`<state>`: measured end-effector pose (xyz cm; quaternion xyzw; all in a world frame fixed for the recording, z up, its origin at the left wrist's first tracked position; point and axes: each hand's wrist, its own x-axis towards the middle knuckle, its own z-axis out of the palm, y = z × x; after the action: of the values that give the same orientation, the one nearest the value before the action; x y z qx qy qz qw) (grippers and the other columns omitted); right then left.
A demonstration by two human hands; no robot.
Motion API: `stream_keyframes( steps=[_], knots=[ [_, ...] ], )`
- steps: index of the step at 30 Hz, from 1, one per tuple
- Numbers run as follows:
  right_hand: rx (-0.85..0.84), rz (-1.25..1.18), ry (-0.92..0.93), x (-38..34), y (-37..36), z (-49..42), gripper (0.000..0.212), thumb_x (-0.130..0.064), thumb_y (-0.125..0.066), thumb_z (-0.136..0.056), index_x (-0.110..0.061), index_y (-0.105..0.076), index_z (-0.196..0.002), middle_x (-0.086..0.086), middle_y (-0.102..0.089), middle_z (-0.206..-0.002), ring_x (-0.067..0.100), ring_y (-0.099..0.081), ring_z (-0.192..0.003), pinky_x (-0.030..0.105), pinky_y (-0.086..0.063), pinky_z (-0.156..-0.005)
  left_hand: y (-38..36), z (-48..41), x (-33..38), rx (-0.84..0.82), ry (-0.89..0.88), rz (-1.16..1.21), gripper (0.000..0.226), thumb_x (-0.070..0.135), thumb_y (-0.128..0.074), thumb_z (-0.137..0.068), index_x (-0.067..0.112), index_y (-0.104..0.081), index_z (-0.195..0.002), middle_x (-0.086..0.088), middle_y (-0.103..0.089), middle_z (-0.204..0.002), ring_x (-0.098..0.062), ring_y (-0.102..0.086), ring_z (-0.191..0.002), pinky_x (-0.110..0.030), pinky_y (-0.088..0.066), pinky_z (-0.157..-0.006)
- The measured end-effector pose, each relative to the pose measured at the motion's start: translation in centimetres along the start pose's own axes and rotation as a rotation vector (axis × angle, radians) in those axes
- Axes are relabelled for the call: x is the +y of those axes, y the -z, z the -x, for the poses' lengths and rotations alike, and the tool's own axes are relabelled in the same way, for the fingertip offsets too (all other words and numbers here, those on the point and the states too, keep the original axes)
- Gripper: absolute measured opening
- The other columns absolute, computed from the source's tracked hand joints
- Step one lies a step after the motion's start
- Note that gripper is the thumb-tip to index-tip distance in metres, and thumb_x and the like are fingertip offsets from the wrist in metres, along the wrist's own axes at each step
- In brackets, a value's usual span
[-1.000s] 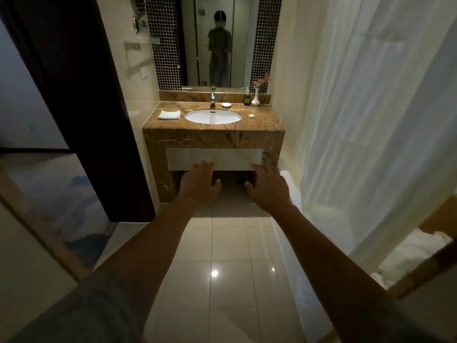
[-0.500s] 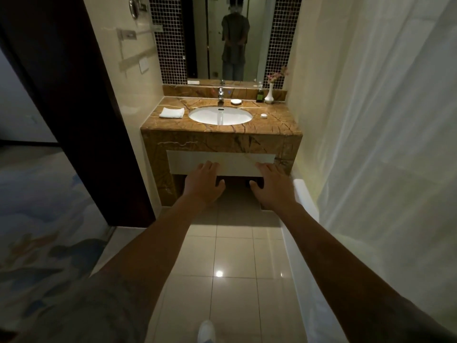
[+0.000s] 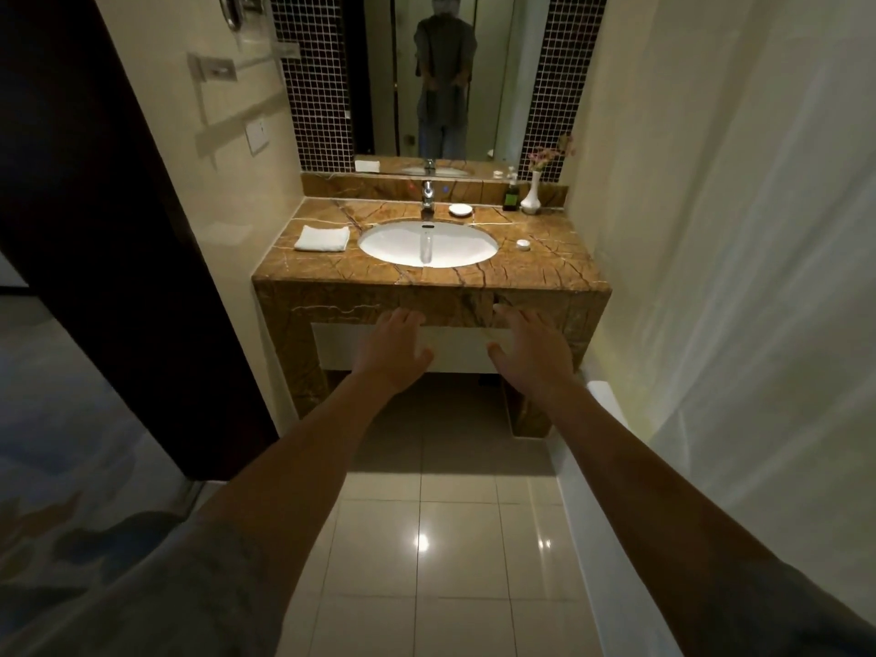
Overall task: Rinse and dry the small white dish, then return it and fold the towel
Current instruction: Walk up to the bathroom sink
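Note:
A small white dish [image 3: 460, 210] sits on the brown marble counter [image 3: 545, 267], just right of the chrome tap [image 3: 428, 199] and behind the white oval basin [image 3: 388, 239]. A folded white towel [image 3: 323, 239] lies on the counter left of the basin. My left hand [image 3: 393, 348] and my right hand [image 3: 533, 353] are stretched out in front of me, palms down, fingers apart, holding nothing. Both hands are in front of the counter's front face, well short of the dish and towel.
A small white round lid or jar [image 3: 523, 245] lies right of the basin. A dark soap bottle [image 3: 510, 195] and a white vase with flowers [image 3: 531, 194] stand at the back right. A white shower curtain [image 3: 734, 277] and tub edge [image 3: 597, 490] run along the right; a dark door frame [image 3: 118, 230] stands left.
I have walked closer to the vanity, which now looks larger and nearer. My hands stay outstretched and empty, now level with the counter's front face.

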<state>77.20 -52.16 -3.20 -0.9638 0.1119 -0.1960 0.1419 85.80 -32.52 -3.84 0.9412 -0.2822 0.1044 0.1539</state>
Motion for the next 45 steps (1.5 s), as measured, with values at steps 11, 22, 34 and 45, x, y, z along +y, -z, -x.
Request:
stream_keyframes(
  steps=[11,22,34,45],
  knots=[
    [0.005,-0.022,0.019,4.2,-6.0,-14.0,0.055,-0.046,-0.055,-0.086,-0.025,-0.042,-0.135,0.006,-0.052,-0.136,0.027,-0.044,-0.128,0.045,-0.042,-0.100,-4.4,-14.1,-4.3,0.001,0.027,-0.031,0.046,0.041,-0.057,-0.087,0.021,-0.048,-0.127,-0.003,-0.056,-0.124,-0.020,-0.054,-0.112,-0.034,-0.047,-0.080],
    [-0.026,-0.043,0.000,8.7,-10.7,-29.2,0.055,-0.041,-0.059,-0.083,-0.024,-0.047,-0.134,0.002,-0.053,-0.135,0.023,-0.045,-0.126,0.042,-0.043,-0.099,-7.0,-30.0,-5.4,0.011,0.062,-0.025,0.043,0.038,-0.055,-0.088,0.019,-0.050,-0.126,-0.003,-0.059,-0.122,-0.021,-0.056,-0.107,-0.036,-0.051,-0.074],
    [-0.090,-0.057,-0.018,9.1,-17.5,-41.7,0.052,-0.043,-0.056,-0.085,-0.026,-0.047,-0.134,0.001,-0.053,-0.137,0.022,-0.043,-0.129,0.042,-0.045,-0.098,-11.5,-43.0,-11.5,0.030,0.054,0.027,0.041,0.041,-0.053,-0.088,0.019,-0.054,-0.123,-0.003,-0.061,-0.123,-0.022,-0.058,-0.108,-0.038,-0.052,-0.080],
    [-0.116,-0.037,-0.104,8.9,-23.0,-53.7,0.052,-0.042,-0.054,-0.088,-0.025,-0.046,-0.136,0.000,-0.051,-0.140,0.023,-0.039,-0.133,0.043,-0.040,-0.103,-15.7,-55.9,-19.2,-0.058,0.013,0.077,0.042,0.039,-0.051,-0.088,0.017,-0.053,-0.124,-0.004,-0.060,-0.124,-0.024,-0.055,-0.113,-0.041,-0.052,-0.081]
  ],
)
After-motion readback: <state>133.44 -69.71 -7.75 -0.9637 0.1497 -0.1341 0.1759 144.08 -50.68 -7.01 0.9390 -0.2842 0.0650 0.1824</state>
